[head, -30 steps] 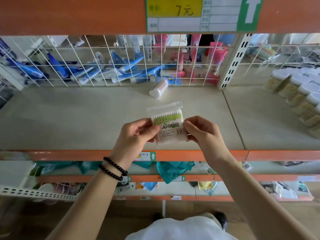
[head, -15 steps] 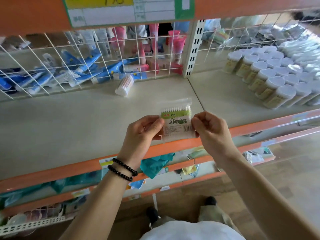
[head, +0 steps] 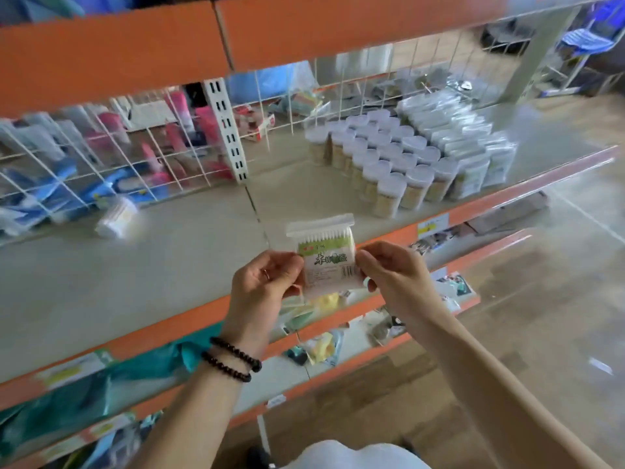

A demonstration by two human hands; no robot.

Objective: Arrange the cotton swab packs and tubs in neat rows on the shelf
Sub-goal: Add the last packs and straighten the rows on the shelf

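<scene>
Both hands hold one cotton swab pack upright above the shelf front edge: the left hand pinches its left side, the right hand its right (fingers curled). Rows of tubs and packs stand farther right; one tub lies alone on its side.

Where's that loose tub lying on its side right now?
In the head view the loose tub lies on its side on the left shelf bay, close to the wire grid at the back, well left of both hands and the held pack.
</scene>
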